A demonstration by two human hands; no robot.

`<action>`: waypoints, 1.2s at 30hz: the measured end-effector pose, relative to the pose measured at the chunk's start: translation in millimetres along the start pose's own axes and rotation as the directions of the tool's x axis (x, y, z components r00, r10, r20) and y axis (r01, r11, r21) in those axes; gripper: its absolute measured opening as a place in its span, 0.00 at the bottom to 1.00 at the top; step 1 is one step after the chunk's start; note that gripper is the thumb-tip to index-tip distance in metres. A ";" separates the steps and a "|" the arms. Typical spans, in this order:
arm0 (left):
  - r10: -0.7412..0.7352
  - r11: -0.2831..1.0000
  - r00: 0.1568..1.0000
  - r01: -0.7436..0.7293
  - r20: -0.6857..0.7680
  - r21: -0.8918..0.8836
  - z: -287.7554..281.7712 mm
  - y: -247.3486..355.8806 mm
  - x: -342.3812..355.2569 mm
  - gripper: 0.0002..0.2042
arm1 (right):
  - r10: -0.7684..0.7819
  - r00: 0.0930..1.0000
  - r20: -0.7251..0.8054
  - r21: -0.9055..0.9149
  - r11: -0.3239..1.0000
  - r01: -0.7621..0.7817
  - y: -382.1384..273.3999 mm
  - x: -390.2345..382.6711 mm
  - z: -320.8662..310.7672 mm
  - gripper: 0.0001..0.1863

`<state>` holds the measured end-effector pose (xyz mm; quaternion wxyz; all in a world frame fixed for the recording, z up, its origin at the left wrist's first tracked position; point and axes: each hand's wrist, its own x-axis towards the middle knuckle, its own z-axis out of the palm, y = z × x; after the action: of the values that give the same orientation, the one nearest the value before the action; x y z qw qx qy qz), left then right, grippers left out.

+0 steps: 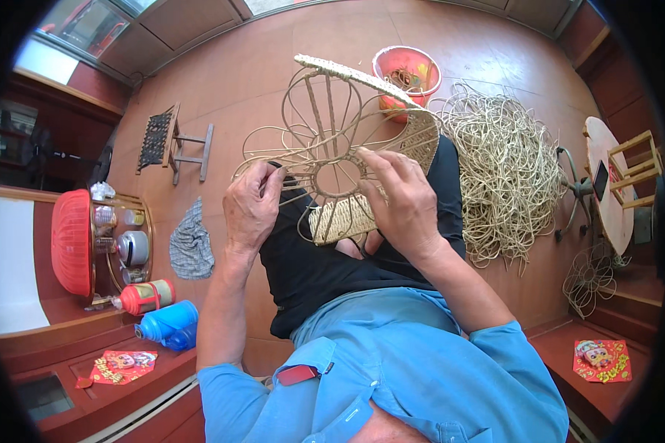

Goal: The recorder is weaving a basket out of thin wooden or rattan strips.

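Across my lap and knees rests a partly woven wicker piece [331, 176]. It has a round wrapped ring in the middle, petal-like loops of cane around it, and pale, tightly woven bands along its far and near edges. My left hand [253, 203] is at the left side of the ring, thumb and forefinger pinched on a thin cane strand. At the ring's right, my right hand [399, 198] curls with its fingertips against the cane; what exactly they grip is partly hidden behind the fingers.
A big heap of loose cane [499, 173] lies on the floor at right, beside a red bucket [423, 63] holding more strands. At left are a small woven stool [159, 139], a grey cloth [192, 242] and red and blue thermos flasks [168, 322]. A round table [609, 184] stands far right.
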<state>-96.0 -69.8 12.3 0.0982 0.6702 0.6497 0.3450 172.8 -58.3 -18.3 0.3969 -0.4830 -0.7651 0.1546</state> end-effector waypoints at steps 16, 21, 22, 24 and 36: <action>0.621 0.699 0.784 -0.551 -0.005 0.457 -12.2 43.5 88.6 0.09 | -0.372 0.924 0.090 -0.218 0.898 0.383 20.0 7.5 26.9 0.38; 0.721 0.602 0.692 -0.649 0.032 0.465 -5.9 48.6 100.9 0.08 | -0.358 0.920 0.157 -0.243 0.889 0.387 18.3 11.7 22.9 0.39; 0.718 0.607 0.695 -0.646 0.029 0.463 -5.4 49.1 101.8 0.08 | -0.361 0.914 0.184 -0.260 0.879 0.399 17.3 12.2 22.0 0.40; 0.759 0.552 0.651 -0.663 0.025 0.506 -5.5 49.7 103.6 0.07 | -0.370 0.907 0.203 -0.283 0.864 0.416 16.1 10.2 23.3 0.42; 0.359 0.929 0.904 -0.370 -0.232 -0.005 25.7 59.5 12.6 0.09 | -0.344 0.876 0.337 -0.400 0.791 0.464 7.7 26.4 24.5 0.46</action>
<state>-34.0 -58.0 31.9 -0.0267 0.7333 0.5113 0.4473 153.3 -28.2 -26.6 0.1937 -0.3649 -0.9083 -0.0652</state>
